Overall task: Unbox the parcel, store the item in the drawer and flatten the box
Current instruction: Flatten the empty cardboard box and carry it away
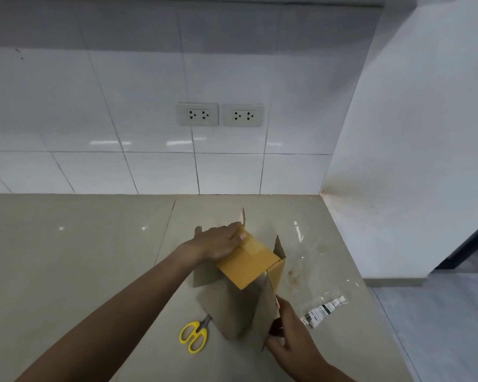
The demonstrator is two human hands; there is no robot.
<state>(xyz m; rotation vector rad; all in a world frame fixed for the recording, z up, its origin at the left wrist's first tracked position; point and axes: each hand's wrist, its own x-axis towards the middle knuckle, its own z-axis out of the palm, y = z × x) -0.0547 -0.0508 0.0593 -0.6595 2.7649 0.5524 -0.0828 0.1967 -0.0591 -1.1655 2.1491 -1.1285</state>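
While the cardboard box (pixel 249 264) sits on the table (pixel 66 257), both hands are on it. It is a yellow-brown box with its flaps open at both ends. The left hand (pixel 218 241) lies flat on the far top part of the box, with its fingers (pixel 236 230) straight and close together, pressing down on the cardboard. The right hand (pixel 290 329) is at the near end, and its fingers (pixel 276 326) are curled round the edge of a long grey-brown flap (pixel 265 307), pinching it so that it stands up. Just left of the right fingers, a pair of scissors (pixel 195 334) with yellow handles lies on the table, with its blades partly hidden under the box. Just right of the right fingers lies a small white tube (pixel 323 311) with dark print; it seems to rest on a clear plastic wrap (pixel 315 260) that spreads out beside the box. Far past the left fingers, two wall sockets (pixel 221 114) sit side by side on the white tiled wall (pixel 94 119).
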